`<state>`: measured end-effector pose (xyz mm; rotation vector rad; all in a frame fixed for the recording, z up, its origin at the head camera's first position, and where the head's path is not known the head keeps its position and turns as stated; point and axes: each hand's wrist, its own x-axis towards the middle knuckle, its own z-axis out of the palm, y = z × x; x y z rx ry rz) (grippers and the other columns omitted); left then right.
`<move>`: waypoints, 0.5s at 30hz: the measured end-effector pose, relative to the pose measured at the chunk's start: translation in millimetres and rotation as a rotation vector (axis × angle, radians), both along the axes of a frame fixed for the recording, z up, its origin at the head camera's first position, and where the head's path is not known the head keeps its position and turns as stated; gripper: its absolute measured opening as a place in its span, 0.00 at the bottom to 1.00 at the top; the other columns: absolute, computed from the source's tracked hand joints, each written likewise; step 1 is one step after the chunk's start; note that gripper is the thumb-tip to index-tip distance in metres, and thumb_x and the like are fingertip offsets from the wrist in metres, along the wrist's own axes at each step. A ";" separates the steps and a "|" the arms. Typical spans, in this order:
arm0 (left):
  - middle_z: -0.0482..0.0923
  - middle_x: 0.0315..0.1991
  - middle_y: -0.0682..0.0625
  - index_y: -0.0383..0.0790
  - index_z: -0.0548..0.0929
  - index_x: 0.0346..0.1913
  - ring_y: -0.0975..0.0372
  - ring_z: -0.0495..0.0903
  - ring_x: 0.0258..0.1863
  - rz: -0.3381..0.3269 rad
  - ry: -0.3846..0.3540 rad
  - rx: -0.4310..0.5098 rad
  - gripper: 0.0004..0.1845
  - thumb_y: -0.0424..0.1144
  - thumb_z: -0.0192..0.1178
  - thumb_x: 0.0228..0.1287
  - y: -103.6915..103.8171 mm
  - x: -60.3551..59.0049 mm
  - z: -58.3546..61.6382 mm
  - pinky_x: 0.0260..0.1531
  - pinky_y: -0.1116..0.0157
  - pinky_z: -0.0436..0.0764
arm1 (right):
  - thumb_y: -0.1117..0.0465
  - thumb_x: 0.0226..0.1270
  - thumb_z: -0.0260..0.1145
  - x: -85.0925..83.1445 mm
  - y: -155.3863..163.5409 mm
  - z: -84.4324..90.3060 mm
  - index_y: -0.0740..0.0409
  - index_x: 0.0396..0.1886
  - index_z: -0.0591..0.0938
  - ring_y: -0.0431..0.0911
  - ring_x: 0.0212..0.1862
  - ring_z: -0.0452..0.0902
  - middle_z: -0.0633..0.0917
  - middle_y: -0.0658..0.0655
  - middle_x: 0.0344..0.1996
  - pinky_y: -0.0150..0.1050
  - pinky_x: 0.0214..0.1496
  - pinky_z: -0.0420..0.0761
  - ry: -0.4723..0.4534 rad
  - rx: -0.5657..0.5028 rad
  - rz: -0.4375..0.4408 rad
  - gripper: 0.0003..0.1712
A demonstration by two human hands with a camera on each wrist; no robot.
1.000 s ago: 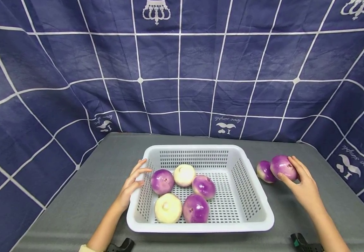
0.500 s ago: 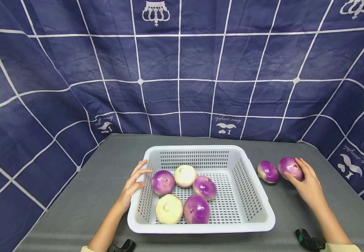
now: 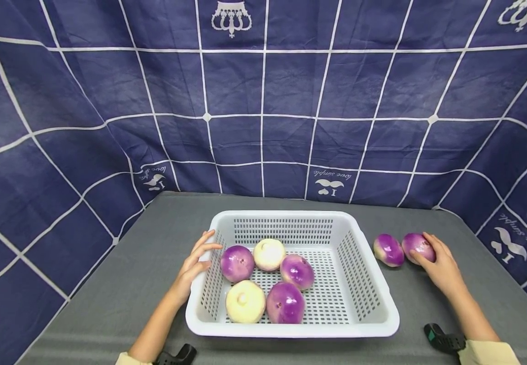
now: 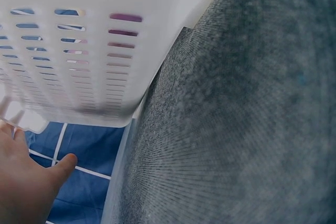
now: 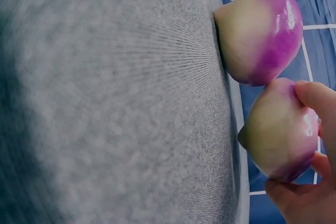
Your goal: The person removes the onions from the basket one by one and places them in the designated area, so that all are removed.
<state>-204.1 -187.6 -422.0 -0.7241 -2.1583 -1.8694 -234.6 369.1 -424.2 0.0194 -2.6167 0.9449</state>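
Observation:
A white slotted basket [image 3: 286, 217] stands mid-table with several turnips in it, three purple [image 3: 237, 263] and two white [image 3: 244, 301]. My left hand [image 3: 198, 258] rests its straight fingers on the basket's left rim; in the left wrist view the basket wall [image 4: 79, 40] fills the top above my left hand [image 4: 31, 179]. To the basket's right a purple turnip [image 3: 388, 250] lies on the table. Beside it my right hand [image 3: 427, 252] grips a second purple turnip [image 3: 413, 243], which is down on the cloth. In the right wrist view my fingers [image 5: 314, 97] curl round this turnip [image 5: 278, 129], close to the loose one [image 5: 260, 35].
The grey table [image 3: 144, 263] is walled by a blue checked cloth [image 3: 263, 101] at the back and both sides. Two black clamps [image 3: 178, 355] [image 3: 443, 338] sit at the front edge.
My right hand has lowered its purple turnip to the table and shifted it slightly right of the loose one. The left hand and the basket have stayed put.

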 end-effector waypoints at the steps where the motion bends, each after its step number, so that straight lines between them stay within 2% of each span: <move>1: 0.48 0.70 0.41 0.24 0.70 0.50 0.59 0.31 0.72 -0.001 -0.002 -0.003 0.20 0.28 0.42 0.54 0.1 0.1 0.1 0.60 0.37 0.29 | 0.54 0.62 0.57 0.3 0.8 -1.4 0.68 0.65 0.58 0.73 0.63 0.49 0.56 0.79 0.62 0.69 0.56 0.53 -0.006 0.001 0.002 0.37; 6: 0.48 0.70 0.41 0.24 0.70 0.51 0.55 0.30 0.71 -0.004 -0.007 -0.007 0.20 0.29 0.42 0.54 0.3 0.2 1.1 0.60 0.37 0.28 | 0.53 0.63 0.56 1.5 2.4 -4.8 0.66 0.66 0.59 0.75 0.63 0.48 0.54 0.79 0.63 0.71 0.54 0.53 -0.016 0.006 0.010 0.36; 15: 0.47 0.70 0.40 0.24 0.70 0.51 0.56 0.30 0.71 -0.006 -0.004 0.000 0.20 0.29 0.42 0.54 0.2 0.0 1.4 0.60 0.37 0.30 | 0.52 0.63 0.56 2.2 0.0 -0.1 0.65 0.65 0.60 0.76 0.63 0.47 0.53 0.78 0.64 0.73 0.52 0.52 -0.020 0.008 0.020 0.35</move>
